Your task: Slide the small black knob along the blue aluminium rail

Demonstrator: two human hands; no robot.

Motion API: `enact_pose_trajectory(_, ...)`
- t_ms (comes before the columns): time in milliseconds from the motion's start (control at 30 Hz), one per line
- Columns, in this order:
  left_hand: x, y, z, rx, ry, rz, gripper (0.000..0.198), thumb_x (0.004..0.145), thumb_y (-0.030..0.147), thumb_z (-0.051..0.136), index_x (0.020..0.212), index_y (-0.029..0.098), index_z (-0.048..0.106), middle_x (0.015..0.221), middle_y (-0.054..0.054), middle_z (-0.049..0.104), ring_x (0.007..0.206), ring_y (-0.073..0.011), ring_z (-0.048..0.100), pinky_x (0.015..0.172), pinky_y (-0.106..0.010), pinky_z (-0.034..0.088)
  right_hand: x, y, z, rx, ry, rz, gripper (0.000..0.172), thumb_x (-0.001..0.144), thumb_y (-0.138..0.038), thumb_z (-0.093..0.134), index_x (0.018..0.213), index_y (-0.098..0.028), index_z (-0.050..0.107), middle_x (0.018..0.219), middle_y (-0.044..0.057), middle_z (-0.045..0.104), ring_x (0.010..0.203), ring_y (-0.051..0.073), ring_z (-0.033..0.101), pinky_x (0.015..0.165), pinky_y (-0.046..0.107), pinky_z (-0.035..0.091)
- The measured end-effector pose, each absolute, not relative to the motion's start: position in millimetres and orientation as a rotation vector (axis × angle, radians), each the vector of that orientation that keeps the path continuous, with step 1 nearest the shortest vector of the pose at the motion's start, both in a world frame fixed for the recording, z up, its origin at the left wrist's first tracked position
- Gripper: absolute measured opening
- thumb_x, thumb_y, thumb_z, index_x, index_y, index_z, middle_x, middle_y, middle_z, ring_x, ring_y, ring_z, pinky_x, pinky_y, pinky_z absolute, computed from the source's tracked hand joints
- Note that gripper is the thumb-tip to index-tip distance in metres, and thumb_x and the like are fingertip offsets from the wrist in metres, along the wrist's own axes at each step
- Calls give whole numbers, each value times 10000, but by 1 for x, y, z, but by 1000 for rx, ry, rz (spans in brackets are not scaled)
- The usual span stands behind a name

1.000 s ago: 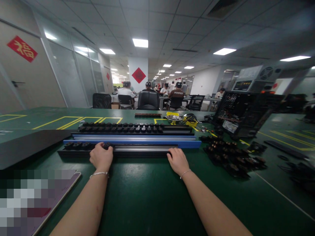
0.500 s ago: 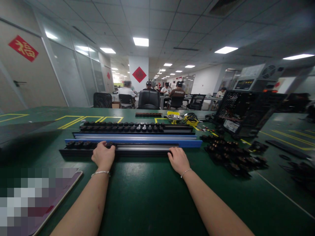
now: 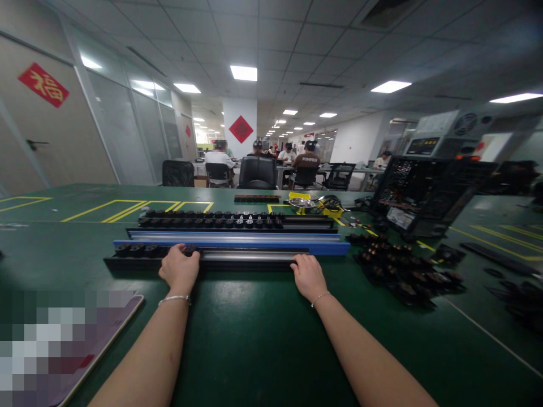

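A long black rail with a silvery channel lies crosswise in front of me on the green table. Several small round black parts sit in its left stretch. My left hand is closed over the rail, thumb and forefinger around a small black part; its other fingertips are hidden behind the rail. At the rail's right end, my right hand is closed on the edge, thumb on the near side. Just behind lies a blue rail, and beyond it a black rail carrying rows of black parts.
A heap of dark parts lies to the right, before an open computer case. A metal bowl stands farther back. At the lower left is a flat tablet-like panel, partly pixelated. People sit at desks beyond.
The dark blurred shape over the table at the left has withdrawn almost out of view. Both hands keep their places on the rail; the view shifts very slightly.
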State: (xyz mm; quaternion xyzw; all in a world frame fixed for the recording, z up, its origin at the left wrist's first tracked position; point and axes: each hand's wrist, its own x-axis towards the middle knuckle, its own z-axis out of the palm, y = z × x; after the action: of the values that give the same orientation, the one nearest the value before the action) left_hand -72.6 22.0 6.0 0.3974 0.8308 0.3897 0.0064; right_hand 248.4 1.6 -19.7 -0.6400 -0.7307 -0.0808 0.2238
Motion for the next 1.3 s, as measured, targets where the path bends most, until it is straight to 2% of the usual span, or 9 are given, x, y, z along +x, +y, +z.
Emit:
enact_pose_trajectory(833, -68, 23, 4, 1333, 2562, 1206, 431, 693, 390, 534, 1089, 217, 543, 1099, -75, 637, 1066, -282, 537, 925, -429, 361, 249, 1, -16, -1838, -1957, -192, 138, 842, -247, 467, 904, -201, 582, 932, 51, 617, 919, 193, 485, 838, 300, 308)
enact_pose_trajectory(1300, -63, 21, 6, 1375, 2533, 1194, 406, 696, 387, 522, 1064, 218, 526, 1088, -79, 630, 1084, -281, 520, 957, -468, 316, 250, 1, -17, -1819, -1934, -142, 145, 841, -252, 465, 905, -206, 587, 956, 51, 618, 931, 191, 480, 827, 295, 315)
